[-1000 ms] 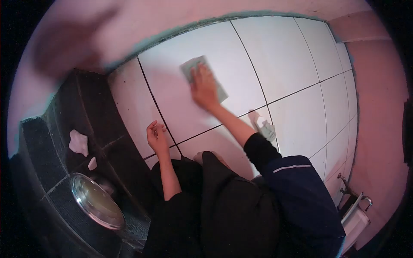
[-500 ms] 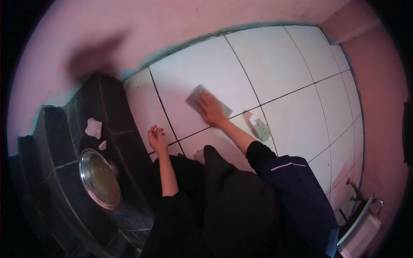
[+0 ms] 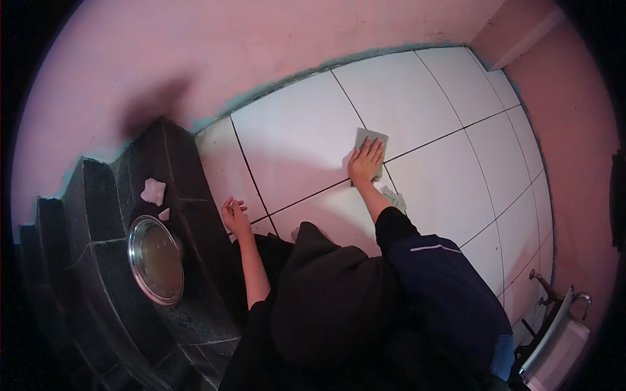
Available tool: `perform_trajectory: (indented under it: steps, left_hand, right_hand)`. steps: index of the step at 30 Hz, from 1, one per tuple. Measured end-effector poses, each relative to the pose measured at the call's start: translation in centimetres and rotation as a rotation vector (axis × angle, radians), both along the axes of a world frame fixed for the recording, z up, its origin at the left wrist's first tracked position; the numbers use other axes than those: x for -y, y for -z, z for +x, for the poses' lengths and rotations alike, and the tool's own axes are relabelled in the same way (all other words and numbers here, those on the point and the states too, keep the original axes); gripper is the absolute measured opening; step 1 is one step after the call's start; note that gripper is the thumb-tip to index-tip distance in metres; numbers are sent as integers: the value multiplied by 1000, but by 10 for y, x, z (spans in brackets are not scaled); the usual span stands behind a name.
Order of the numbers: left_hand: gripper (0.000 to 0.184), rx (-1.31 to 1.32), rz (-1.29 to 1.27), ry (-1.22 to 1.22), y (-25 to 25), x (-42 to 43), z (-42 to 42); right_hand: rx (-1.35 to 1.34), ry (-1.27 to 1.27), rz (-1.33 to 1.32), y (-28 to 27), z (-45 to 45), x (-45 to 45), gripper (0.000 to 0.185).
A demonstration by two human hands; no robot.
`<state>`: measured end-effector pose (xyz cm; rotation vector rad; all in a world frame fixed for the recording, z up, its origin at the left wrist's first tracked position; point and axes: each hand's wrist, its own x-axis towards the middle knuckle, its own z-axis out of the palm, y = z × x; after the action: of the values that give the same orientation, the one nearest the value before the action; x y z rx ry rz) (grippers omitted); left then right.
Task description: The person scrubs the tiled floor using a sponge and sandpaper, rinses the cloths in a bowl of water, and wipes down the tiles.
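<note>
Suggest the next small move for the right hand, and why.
I'd slide the flat cloth with the right hand toward the pink wall. The palm already lies flat on it, bare floor tile lies that way, and the crumpled cloth sits close by the wrist on the other side, where it could probably get in the way.

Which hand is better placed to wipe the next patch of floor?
Probably the right hand: it lies flat on the grey cloth on the white tiles, while the left hand seems empty.
</note>
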<state>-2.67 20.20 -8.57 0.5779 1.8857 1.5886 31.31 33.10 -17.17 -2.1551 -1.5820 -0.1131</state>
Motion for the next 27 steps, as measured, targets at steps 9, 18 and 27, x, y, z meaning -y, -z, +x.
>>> perform_trajectory:
  steps: [9,18,27]
  left_hand:
    - [23,19,36,16,4,-2,2]
    - [24,129,-20,-112,8,0,-9]
    - [23,172,-29,-117,15,-12,-5]
  right_hand:
    - [-147,-757,-113,-18,-142,68,58]
    - [-133,-1417,-71,-12,-227,93,58]
    - [24,-930,-175,-17,-94,12,54]
